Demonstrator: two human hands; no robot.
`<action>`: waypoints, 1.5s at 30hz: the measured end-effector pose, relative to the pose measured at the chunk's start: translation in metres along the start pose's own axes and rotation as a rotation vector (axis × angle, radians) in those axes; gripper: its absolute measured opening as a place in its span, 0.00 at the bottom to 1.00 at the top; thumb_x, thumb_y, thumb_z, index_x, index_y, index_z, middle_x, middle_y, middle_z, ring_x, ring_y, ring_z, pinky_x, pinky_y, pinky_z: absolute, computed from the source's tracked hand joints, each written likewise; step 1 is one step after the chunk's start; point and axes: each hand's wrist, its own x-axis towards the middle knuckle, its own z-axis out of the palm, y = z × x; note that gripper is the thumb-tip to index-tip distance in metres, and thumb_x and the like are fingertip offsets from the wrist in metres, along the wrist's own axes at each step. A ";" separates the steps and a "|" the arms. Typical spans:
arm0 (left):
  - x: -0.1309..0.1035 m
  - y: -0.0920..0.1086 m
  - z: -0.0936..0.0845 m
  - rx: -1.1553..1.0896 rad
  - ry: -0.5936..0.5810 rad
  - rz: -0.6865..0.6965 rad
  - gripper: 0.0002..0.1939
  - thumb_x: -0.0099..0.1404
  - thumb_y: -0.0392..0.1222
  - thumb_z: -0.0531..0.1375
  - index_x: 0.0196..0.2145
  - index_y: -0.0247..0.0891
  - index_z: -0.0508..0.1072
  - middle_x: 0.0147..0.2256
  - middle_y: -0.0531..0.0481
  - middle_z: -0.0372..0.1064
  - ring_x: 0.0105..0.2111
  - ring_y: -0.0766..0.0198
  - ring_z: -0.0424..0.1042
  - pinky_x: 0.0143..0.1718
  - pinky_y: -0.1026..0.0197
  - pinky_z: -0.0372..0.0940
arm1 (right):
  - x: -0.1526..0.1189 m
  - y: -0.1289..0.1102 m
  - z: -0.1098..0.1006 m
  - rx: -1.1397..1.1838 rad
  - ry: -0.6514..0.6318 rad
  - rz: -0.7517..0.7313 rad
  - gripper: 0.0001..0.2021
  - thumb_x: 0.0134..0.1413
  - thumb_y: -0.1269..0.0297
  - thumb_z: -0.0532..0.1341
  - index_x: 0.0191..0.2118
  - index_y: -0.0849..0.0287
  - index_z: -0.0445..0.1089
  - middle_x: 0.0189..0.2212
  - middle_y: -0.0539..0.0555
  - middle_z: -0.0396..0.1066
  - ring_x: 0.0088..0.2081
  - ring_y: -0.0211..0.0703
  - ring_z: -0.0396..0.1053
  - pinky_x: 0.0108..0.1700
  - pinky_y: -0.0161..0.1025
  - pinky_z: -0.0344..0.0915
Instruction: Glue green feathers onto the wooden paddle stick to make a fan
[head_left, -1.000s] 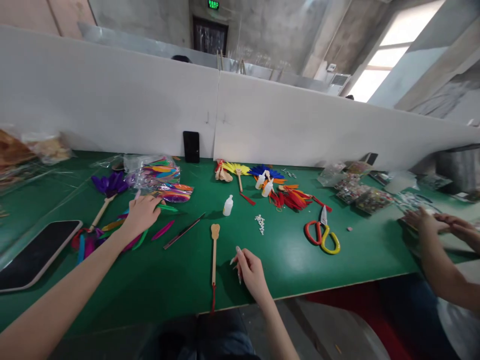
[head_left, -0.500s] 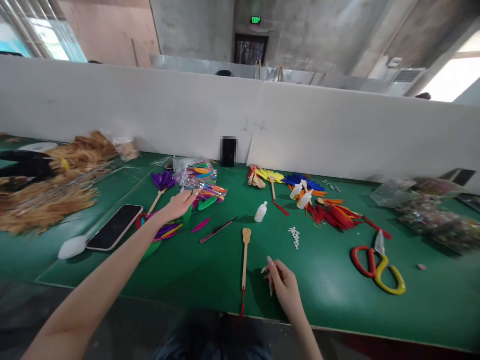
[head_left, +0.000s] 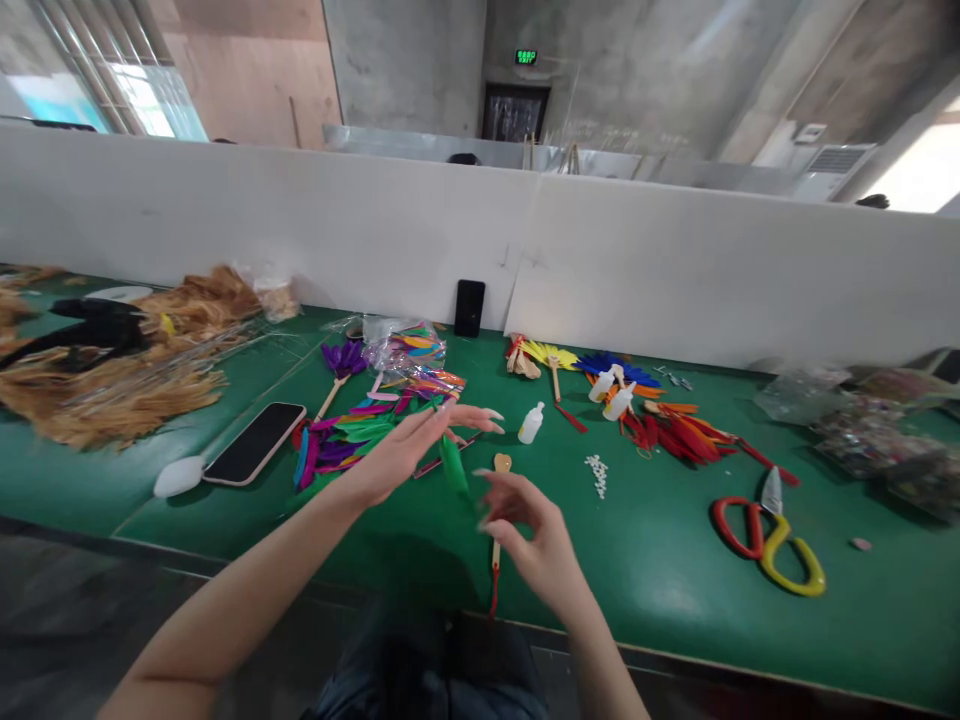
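A green feather hangs from the fingers of my left hand, over the middle of the table. Close to its right, my right hand has thumb and fingers curved apart, holding nothing. Beneath my right hand lies a wooden stick with a rounded top and a red tassel, its middle partly hidden. Loose coloured feathers are spread left of my left hand. A white glue bottle stands beyond my hands, and small white beads lie to the right.
Red-and-yellow scissors lie at the right. A phone and straw-coloured fibres are at the left. Yellow and blue feather fans, more bottles and red-orange feathers sit farther back, before a white partition.
My left hand has come from the feather pile toward the middle with a green feather. My right hand has moved up and left, over the stick, and its fingers have spread apart.
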 end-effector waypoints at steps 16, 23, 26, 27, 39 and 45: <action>-0.057 -0.060 0.039 -0.662 -0.284 -0.597 0.29 0.62 0.63 0.49 0.21 0.35 0.70 0.09 0.59 0.48 0.08 0.74 0.39 0.13 0.65 0.37 | -0.002 -0.002 -0.012 -0.560 -0.217 -0.361 0.13 0.62 0.64 0.52 0.40 0.58 0.74 0.31 0.55 0.70 0.33 0.41 0.67 0.34 0.36 0.65; -0.064 -0.066 0.071 -0.899 -0.214 -0.762 0.19 0.51 0.57 0.65 0.24 0.37 0.70 0.09 0.65 0.40 0.10 0.77 0.34 0.14 0.66 0.35 | -0.018 0.005 -0.028 -0.722 -0.333 -0.361 0.26 0.58 0.77 0.51 0.60 0.48 0.57 0.47 0.56 0.66 0.47 0.45 0.64 0.48 0.45 0.67; -0.055 -0.074 0.071 -0.764 -0.028 -0.690 0.16 0.52 0.52 0.66 0.26 0.37 0.68 0.11 0.64 0.43 0.11 0.78 0.37 0.13 0.67 0.35 | -0.025 0.020 -0.038 -0.671 -0.126 -0.225 0.28 0.60 0.70 0.54 0.64 0.47 0.49 0.55 0.58 0.61 0.56 0.50 0.60 0.54 0.49 0.64; -0.049 -0.076 0.067 -0.695 0.024 -0.643 0.16 0.54 0.51 0.65 0.26 0.36 0.68 0.11 0.63 0.46 0.10 0.78 0.40 0.13 0.67 0.37 | -0.027 0.027 -0.040 -0.652 -0.050 -0.182 0.27 0.60 0.67 0.54 0.64 0.48 0.49 0.55 0.59 0.61 0.56 0.50 0.60 0.54 0.49 0.64; 0.044 -0.111 0.038 -0.102 0.123 -0.448 0.21 0.61 0.52 0.57 0.17 0.36 0.63 0.14 0.50 0.64 0.12 0.72 0.59 0.14 0.67 0.46 | -0.021 0.075 -0.045 -0.604 0.077 -0.033 0.22 0.63 0.63 0.51 0.62 0.52 0.53 0.61 0.59 0.53 0.62 0.50 0.52 0.59 0.51 0.57; 0.052 -0.127 0.035 -0.093 0.102 -0.486 0.23 0.62 0.51 0.55 0.15 0.35 0.62 0.09 0.53 0.58 0.09 0.75 0.51 0.15 0.67 0.42 | -0.013 0.086 -0.037 -0.774 0.039 -0.148 0.27 0.62 0.61 0.52 0.65 0.53 0.47 0.66 0.59 0.39 0.66 0.54 0.36 0.61 0.57 0.51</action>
